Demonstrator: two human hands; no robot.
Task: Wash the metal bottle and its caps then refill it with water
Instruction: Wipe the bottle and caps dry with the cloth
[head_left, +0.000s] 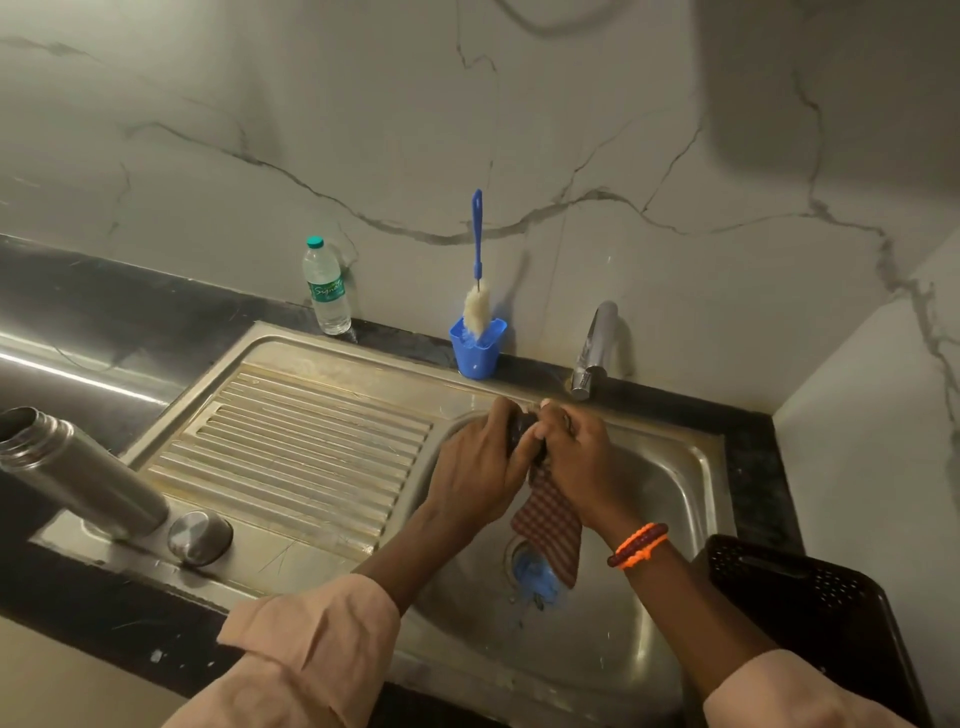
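Both hands over sink (691, 467): left hand (475, 470) grips dark object, probably cap (519, 428); right hand (576, 457) pinches checked cloth (550, 525) against it. Bottle (78, 467) open, on drainboard far left, well apart.

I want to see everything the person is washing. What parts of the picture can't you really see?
- Head view: the dark thing between the left hand and right hand is mostly covered by fingers, so what it is stays unclear.
- The sink drain is partly covered by the checked cloth.
- The metal bottle is cut off by the left edge.
- The black basket is partly behind the right arm.
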